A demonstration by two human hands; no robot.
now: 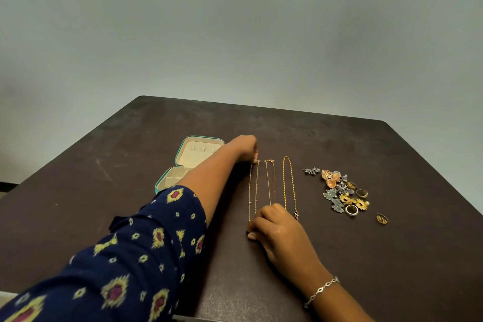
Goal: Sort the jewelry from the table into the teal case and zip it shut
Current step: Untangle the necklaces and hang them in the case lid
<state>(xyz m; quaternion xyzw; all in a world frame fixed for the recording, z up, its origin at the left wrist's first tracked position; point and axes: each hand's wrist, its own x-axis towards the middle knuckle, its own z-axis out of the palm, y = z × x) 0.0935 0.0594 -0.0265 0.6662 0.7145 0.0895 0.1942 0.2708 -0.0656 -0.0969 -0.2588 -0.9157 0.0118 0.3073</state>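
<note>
patterned sleeve (117, 256) of the left arm fills the near foreground and crosses the dark table (405, 256) toward its middle. teal case (193, 158) lies open to the left of the jewelry with its lid tipped back. no jewelry is visible in the cream compartments, and the left forearm hides the case's right side. left hand (244, 148) reaches past the case and pinches the far end of the beaded chain (253, 188) with curled fingers. right hand (274, 227) has its fingers curled down on the near end of the same chain, apparently pinching it. the chain lies straight on the table between both hands, just beside a thin chain (270, 183) and a thick gold chain (288, 183). all three are outside the case. earring and ring pile (339, 191) sits to the right, with one loose ring (382, 218) near it.

judged step: lifting the first chain.

hazards:
- the right hand covers the near end of the thin chain, so a lift may drag or tangle it.
- a weak pinch may drop one end, letting the chain bunch and knot.
- the forearm may knock the case lid on the way back.
</note>
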